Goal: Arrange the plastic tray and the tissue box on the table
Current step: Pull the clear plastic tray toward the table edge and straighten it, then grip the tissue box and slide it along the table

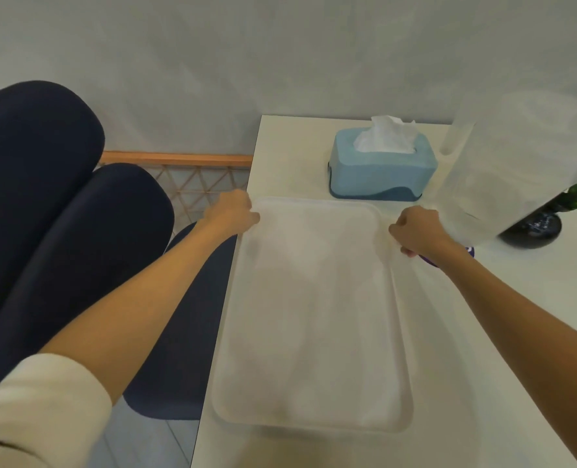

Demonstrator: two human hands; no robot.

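**Both hands on the far corners of the plastic tray**

Cream sleeve (33,400) on my left arm sits closest to the lens, pushed up past the elbow, with the bare forearm reaching forward from it. My left hand (233,212) is curled closed over the far-left corner of the plastic tray (314,315), just where that corner overhangs the table's left edge. My right hand (415,233) is a closed fist clamped on the tray's right rim near its far-right corner; fingertips show under the rim there. So the tray runs from my two grips back toward me, its whole length on the near side of my hands.

The tray is translucent white with rounded corners. It lies lengthwise along the left edge of the white table (483,366), its near end close to the table's near edge. Whether it is flat on the top or slightly lifted I cannot tell.

The blue tissue box (380,167) stands beyond the tray's far rim, near the table's far edge, a white tissue (386,136) sticking up from its slot. It is apart from both hands. A clear plastic container (503,163) stands near the far-right part of the table, just beside my right hand, with a small potted plant (550,214) behind it. Dark blue chair cushions (60,214) sit off the table's left edge.
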